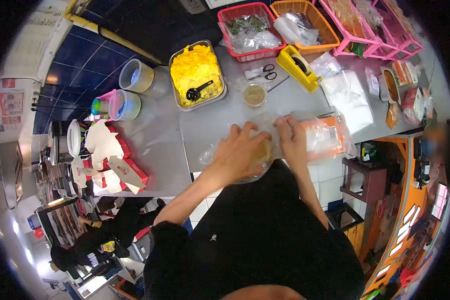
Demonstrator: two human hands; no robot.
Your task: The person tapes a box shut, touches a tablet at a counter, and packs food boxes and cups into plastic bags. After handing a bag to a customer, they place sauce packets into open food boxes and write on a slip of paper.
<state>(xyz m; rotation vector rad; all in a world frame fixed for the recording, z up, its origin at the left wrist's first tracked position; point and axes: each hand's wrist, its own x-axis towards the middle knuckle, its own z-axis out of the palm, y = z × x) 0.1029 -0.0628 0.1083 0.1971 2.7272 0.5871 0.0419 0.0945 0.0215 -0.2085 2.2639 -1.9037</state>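
Observation:
Both my hands meet at the near edge of the grey counter [205, 125] on a clear plastic bag [263, 152] with yellowish-brown food inside. My left hand [237, 152] lies cupped over the bag, covering most of it. My right hand [291, 137] grips the bag's right side with fingers curled. The bag's contents are mostly hidden under my palms. A stack of clear bags with an orange pack [327, 137] lies just right of my right hand.
A metal tray of yellow food [196, 72] with a black scoop [199, 91] stands beyond, next to a small sauce cup [254, 94]. Scissors [268, 72], a yellow tape dispenser [299, 67], red, orange and pink baskets [250, 30] sit at the back. Red-and-white boxes [120, 165] lie left.

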